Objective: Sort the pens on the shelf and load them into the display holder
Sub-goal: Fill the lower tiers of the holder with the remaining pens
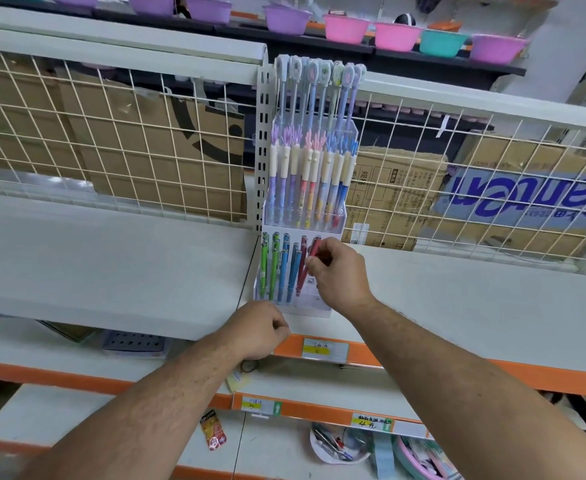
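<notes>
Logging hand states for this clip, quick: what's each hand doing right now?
Left hand: closed, fingers curled, nothing visible in it.
Right hand: pinching a red pen.

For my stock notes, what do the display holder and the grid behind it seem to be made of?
The display holder looks like clear, glossy plastic, perhaps acrylic: pens show through its walls. The grid looks like metal wire with a cream coating: thin crossed rods, cardboard visible through the gaps.

Purple bowls (286, 19), pink bowls (345, 27) and one teal bowl (442, 42) sit up high. Brown cardboard boxes (139, 140) stand behind a white wire grid (471, 188).
</notes>
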{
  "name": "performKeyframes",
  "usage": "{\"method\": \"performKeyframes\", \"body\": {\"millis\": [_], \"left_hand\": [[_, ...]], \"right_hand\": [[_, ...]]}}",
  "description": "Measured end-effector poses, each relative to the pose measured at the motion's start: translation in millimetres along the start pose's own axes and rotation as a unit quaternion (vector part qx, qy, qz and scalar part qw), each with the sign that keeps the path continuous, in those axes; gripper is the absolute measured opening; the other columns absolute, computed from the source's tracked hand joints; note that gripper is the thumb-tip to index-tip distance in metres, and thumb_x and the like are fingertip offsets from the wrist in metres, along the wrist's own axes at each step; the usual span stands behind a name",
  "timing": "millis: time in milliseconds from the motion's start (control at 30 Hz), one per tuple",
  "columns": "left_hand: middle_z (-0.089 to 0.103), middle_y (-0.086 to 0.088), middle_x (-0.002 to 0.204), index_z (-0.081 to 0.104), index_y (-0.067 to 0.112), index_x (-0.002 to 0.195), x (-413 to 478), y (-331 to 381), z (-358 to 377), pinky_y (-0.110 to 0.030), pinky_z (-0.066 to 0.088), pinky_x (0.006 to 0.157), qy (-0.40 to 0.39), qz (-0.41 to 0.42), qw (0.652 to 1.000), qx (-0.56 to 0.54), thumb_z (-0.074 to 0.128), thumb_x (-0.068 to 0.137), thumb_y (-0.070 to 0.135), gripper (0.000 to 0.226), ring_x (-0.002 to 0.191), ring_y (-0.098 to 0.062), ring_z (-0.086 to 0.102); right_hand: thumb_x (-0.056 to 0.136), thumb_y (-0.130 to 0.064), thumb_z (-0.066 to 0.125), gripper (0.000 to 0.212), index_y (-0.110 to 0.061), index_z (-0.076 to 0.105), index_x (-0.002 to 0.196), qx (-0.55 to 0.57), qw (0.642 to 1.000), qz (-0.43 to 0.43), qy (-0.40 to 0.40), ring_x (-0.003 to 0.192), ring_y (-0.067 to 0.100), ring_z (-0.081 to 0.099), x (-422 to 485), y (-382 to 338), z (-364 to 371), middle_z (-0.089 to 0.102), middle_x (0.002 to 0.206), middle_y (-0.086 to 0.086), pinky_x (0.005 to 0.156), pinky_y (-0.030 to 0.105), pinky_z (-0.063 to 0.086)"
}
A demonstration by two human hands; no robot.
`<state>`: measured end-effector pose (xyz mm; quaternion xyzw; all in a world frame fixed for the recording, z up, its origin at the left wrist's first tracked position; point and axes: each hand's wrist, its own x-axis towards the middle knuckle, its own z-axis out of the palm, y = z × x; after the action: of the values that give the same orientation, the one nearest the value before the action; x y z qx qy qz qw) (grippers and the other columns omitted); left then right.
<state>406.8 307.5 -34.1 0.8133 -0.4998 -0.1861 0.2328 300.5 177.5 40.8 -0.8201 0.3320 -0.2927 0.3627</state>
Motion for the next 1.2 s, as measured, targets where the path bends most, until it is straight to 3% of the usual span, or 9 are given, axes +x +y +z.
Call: {"method": "performKeyframes", "body": {"millis": [233,733,867,967,1100,1200], "left_hand": [[0.059,0.022,0.083,0.078,0.022,0.099,2,-1,0,-0.016,0.042,0.072,-0.004,-0.005,1.000,-0.006,0.066,0.091,0.030,0.017,0.079,0.006,0.056],[0.068,0.015,0.089,0.079,0.021,0.093,2,1,-3,-0.022,0.050,0.075,-0.016,-0.021,1.000,-0.003,0.067,0.090,0.032,0.016,0.080,0.001,0.060],[0.067,0.016,0.088,0.078,0.022,0.093,2,2,-4,-0.020,0.046,0.071,-0.019,-0.027,0.999,-0.012,0.067,0.090,0.032,0.015,0.079,0.004,0.059],[0.069,0.014,0.091,0.078,0.022,0.093,1,3,-5,-0.020,0.048,0.072,-0.019,-0.031,0.999,-0.015,0.067,0.090,0.031,0.015,0.079,0.003,0.059],[0.068,0.014,0.090,0.078,0.020,0.093,0,2,-5,-0.020,0.049,0.072,-0.019,-0.028,0.999,-0.018,0.066,0.090,0.030,0.016,0.079,0.003,0.059],[0.068,0.014,0.091,0.078,0.020,0.094,-1,3,-5,-0.022,0.051,0.076,-0.020,-0.031,0.999,-0.023,0.066,0.090,0.030,0.016,0.080,0.002,0.060]], "right_hand": [[0.095,-0.019,0.067,0.004,-0.016,0.067,0.097,-0.014,1.000,-0.009,-0.002,0.077,0.015,0.063,3,0,0,0.068,0.084,-0.003,0.065,0.022,0.047],[0.093,-0.019,0.070,0.012,-0.023,0.063,0.084,-0.039,0.999,-0.003,-0.004,0.068,0.011,0.059,4,8,1,0.065,0.075,-0.007,0.060,0.024,0.045],[0.094,-0.022,0.069,0.002,-0.020,0.070,0.094,-0.068,0.998,0.000,-0.015,0.073,0.011,0.063,4,10,4,0.068,0.081,-0.007,0.069,0.028,0.052],[0.095,-0.020,0.067,0.008,-0.017,0.072,0.100,-0.103,0.994,-0.007,-0.037,0.079,0.018,0.065,3,11,7,0.072,0.089,-0.001,0.077,0.035,0.058],[0.096,-0.018,0.064,0.009,-0.015,0.070,0.100,-0.130,0.990,-0.024,-0.043,0.081,0.022,0.066,1,12,8,0.073,0.091,0.003,0.077,0.039,0.059],[0.096,-0.018,0.064,0.010,-0.014,0.071,0.102,-0.128,0.991,-0.018,-0.040,0.080,0.021,0.066,2,12,9,0.073,0.092,0.003,0.074,0.034,0.057]]}}
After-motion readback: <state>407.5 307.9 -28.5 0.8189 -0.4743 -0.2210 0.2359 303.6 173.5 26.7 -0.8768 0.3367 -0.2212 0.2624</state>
